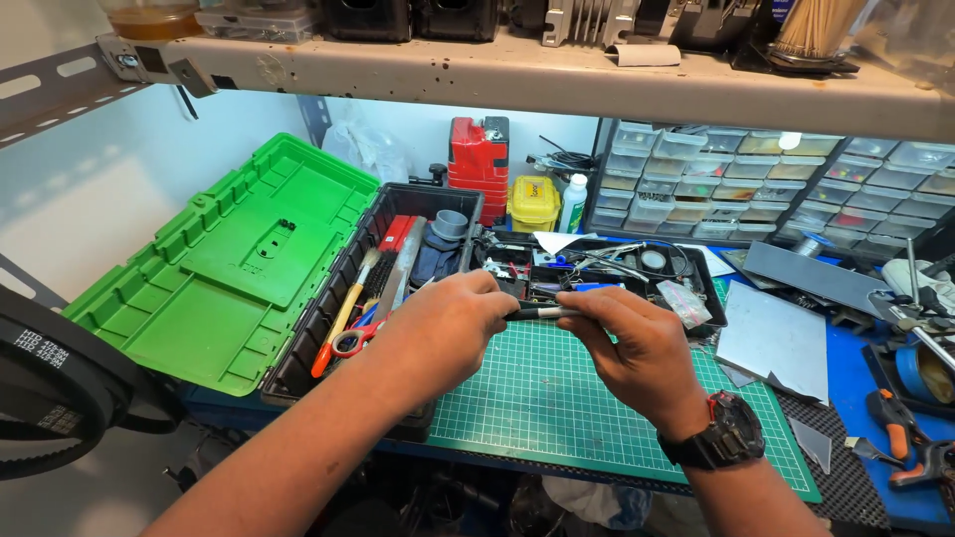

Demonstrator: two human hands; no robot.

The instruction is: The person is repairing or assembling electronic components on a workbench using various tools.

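Cluttered desk: a black marker is pinched at both ends by left hand and right hand; a sudden pull-apart risks ink marks.

green gridded mat, seemingly black pen

left hand: fingers curled shut | right hand: fingers pinched, watch-bearing wrist bent | hands nearly touching
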